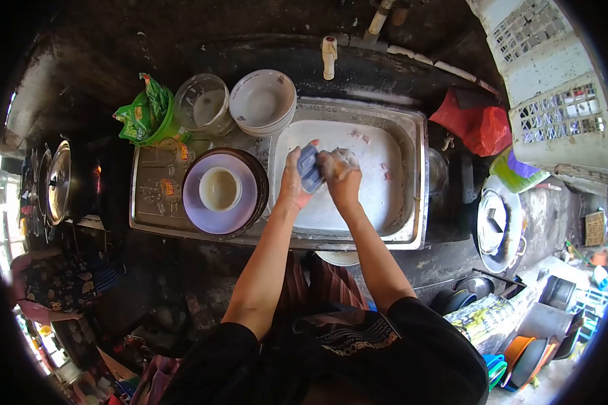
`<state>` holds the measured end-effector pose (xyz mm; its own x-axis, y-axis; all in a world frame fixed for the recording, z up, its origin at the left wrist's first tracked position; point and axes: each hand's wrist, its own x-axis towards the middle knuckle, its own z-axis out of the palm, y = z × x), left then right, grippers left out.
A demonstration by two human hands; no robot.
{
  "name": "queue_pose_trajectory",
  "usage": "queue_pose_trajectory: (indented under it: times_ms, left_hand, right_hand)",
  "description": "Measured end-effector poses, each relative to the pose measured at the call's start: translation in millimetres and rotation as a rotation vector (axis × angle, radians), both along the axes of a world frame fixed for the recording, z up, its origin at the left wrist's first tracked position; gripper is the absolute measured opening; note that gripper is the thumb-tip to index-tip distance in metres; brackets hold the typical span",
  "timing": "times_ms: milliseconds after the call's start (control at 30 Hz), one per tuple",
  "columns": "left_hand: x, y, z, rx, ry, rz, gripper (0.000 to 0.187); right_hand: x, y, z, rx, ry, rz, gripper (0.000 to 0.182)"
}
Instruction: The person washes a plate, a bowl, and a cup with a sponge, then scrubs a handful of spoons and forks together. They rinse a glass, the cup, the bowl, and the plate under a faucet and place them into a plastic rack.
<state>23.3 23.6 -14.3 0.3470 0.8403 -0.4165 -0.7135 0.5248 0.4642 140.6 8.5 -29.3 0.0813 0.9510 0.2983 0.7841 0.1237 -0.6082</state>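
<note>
Our left hand (293, 178) pinches a grey-blue, oblong plastic container (309, 169), long axis pointing away from us; just right of that grip, our foamy right hand (342, 167) is too blurred to tell its hold.

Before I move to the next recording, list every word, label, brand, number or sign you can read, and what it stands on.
None can be read with certainty.
Green packet: pale lettering, too blurred.
Glasses: orange print, too small.
Top white bowl: dark marks, too small.
Black shirt: pale lettering, too blurred.
Silver-and-yellow sheet: print, too blurred.
Brown board: marks, too small.
</note>
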Motion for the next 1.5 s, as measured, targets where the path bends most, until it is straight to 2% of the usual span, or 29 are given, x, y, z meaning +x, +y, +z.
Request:
queue_pose_trajectory:
  times_ms: [33,100,133,167,233,267,333,367,467,533,633,667,700,767,900,933,967,1000,1033,1067,1100,1133,1167,1233,1300,1367,1433,1467,1500]
  left_hand:
    - [2,0,2,-0.005,-0.005,-0.003,0.048]
    - [0,5,4,0.044,0.047,0.038,0.048]
    - [-2,8,4,0.017,0.089,0.045,0.048]
    - [-2,8,6,0.020,0.091,0.049,0.048]
    - [1,3,11,-0.084,-0.139,0.106,0.047]
    - [5,1,20,-0.164,-0.147,0.179,0.047]
    - [3,6,16,-0.111,-0.165,0.155,0.048]
    - [1,2,13,-0.076,-0.182,0.132,0.049]
    - [4,2,12,0.071,-0.064,0.107,0.048]
    - [8,5,23,0.177,0.071,0.097,0.048]
    - [15,5,24,0.178,0.240,0.120,0.048]
    - [14,3,29,0.180,0.305,0.060,0.050]
    - [15,2,31,0.178,0.304,0.056,0.050]
    - [16,2,32,0.168,0.356,-0.055,0.045]
    - [21,5,10,0.277,0.353,-0.049,0.043]
    - [19,5,18,0.260,0.455,-0.054,0.040]
    - [14,8,20,0.248,0.585,-0.113,0.039]
    - [13,14,25,0.422,0.808,0.025,0.041]
    - [12,23,32,0.594,1.036,0.173,0.043]
    - [6,35,50,0.609,1.179,0.222,0.043]
    - [-2,49,65,0.614,1.324,0.268,0.045]
    - [-13,68,68,0.605,1.455,0.258,0.060]
    - [-20,83,71,0.587,1.486,0.313,0.060]
    - [-33,104,74,0.482,1.926,0.276,0.075]
    - [-39,110,79,0.388,1.927,0.299,0.082]
    - [-32,100,83,0.503,1.854,0.282,0.081]
    - [-11,86,50,0.709,1.817,0.466,0.077]
    - [-6,68,50,0.839,1.688,0.537,0.072]
    - [6,56,30,0.871,1.682,0.549,0.069]
  right_hand:
    - [-2,-3,5,-0.005,-0.005,-0.003,0.006]
    - [-21,-12,23,0.182,0.047,0.055,0.007]
    - [-33,-22,22,0.259,0.177,0.006,0.010]
    - [-40,-30,30,0.264,0.194,0.047,0.014]
    - [-38,-33,24,0.278,0.248,0.025,0.011]
    - [-32,-34,17,0.277,0.251,0.022,0.011]
    - [-19,-23,9,0.286,0.276,-0.118,0.009]
    - [-18,-19,5,0.244,0.465,-0.253,0.012]
    - [-17,0,4,0.184,0.589,-0.380,0.016]
    - [-13,15,8,0.142,0.484,-0.249,0.018]
    - [-10,29,35,0.119,0.424,-0.131,0.020]
    - [-6,32,32,0.055,0.483,-0.110,0.024]
    - [-2,31,31,0.054,0.482,-0.114,0.024]
    - [4,31,39,0.074,0.642,-0.013,0.025]
    - [12,34,52,0.013,0.537,0.002,0.018]
    - [19,34,39,0.100,0.556,0.043,0.016]
    - [24,36,21,0.344,0.452,0.032,0.017]
    - [35,29,-8,0.299,0.381,-0.043,0.018]
    - [37,19,17,-0.232,0.556,-0.076,0.019]
    - [46,11,-21,-0.546,0.503,-0.063,0.023]
    - [50,3,-54,-0.595,0.184,0.011,0.026]
    - [64,-12,-88,-0.513,-0.068,0.306,0.033]
    - [68,-16,-119,-0.735,-0.053,0.183,0.041]
    - [53,-13,-93,-1.010,-0.090,0.181,0.042]
    - [62,-13,-151,-1.078,-0.048,0.286,0.043]
    - [77,-4,-234,-1.257,-0.332,0.476,0.044]
    - [83,-11,-238,-0.921,0.102,0.437,0.031]
    - [79,-6,-215,-0.946,-0.126,0.488,0.033]
    - [76,-5,-200,-0.955,-0.360,0.535,0.036]
